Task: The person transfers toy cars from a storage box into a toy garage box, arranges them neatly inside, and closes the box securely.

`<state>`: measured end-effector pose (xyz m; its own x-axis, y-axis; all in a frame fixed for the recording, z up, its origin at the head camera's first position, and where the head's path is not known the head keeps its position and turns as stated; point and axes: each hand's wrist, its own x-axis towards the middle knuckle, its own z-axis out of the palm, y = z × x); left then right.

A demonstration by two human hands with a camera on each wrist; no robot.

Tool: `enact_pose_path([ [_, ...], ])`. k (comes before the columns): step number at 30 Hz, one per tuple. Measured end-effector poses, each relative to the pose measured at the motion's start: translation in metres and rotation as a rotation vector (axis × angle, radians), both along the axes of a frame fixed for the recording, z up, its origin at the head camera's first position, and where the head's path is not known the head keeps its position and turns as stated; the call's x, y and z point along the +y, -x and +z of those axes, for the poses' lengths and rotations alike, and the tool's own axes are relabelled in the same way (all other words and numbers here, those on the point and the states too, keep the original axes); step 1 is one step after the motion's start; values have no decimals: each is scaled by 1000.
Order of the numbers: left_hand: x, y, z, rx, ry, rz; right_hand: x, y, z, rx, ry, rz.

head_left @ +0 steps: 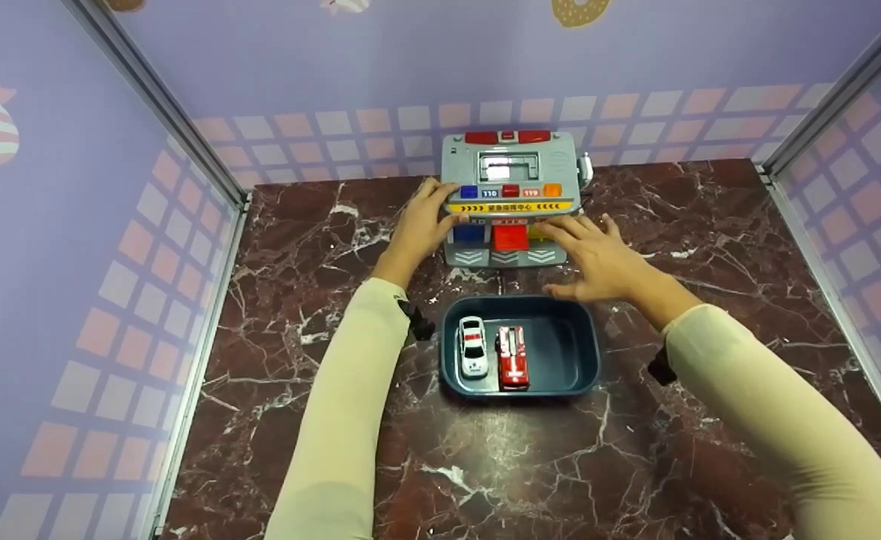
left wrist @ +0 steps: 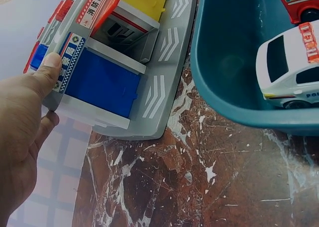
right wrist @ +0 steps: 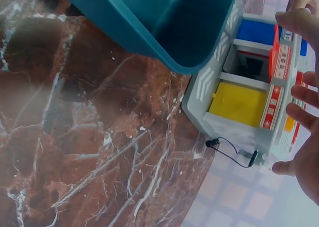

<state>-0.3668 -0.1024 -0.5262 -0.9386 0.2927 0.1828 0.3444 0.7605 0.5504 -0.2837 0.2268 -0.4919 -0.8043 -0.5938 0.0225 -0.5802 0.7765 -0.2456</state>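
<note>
A grey toy rescue station [head_left: 511, 174] stands against the back wall, with a red light bar on its roof and coloured buttons in front. Its blue door [left wrist: 102, 82] and yellow door [right wrist: 238, 104] are down. The red middle door [head_left: 510, 238] is swung up, baring the bay [right wrist: 251, 65] behind it. My left hand [head_left: 419, 229] grips the station's left edge between thumb and fingers. Spread fingers mark my right hand [head_left: 597, 259], which is at the station's front right side and holds nothing; whether its fingertips touch the station I cannot tell.
A dark teal bin [head_left: 594, 352] sits in front of the station. Inside lie a white police car [head_left: 473, 346] and a red fire truck [head_left: 513, 358]. A black cord [right wrist: 232, 142] hangs at the station's right side. Purple panels [head_left: 335, 67] enclose the marble-patterned table [head_left: 298, 247].
</note>
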Motion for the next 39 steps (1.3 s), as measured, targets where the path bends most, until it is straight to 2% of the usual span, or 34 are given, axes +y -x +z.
enact_pose_path([
  [17, -1, 0, 0, 9, -14, -15, -14, -34, -6, -8, -42, 124],
  [23, -2, -1, 1, 5, -12, -18, -21, -47, -14, 13, -46, 184],
  [32, -2, 0, -1, 8, -14, -16, -24, -58, -30, 73, -93, 250],
  [39, -1, 1, -1, 14, -25, -18, -28, -66, -38, 53, -121, 269],
])
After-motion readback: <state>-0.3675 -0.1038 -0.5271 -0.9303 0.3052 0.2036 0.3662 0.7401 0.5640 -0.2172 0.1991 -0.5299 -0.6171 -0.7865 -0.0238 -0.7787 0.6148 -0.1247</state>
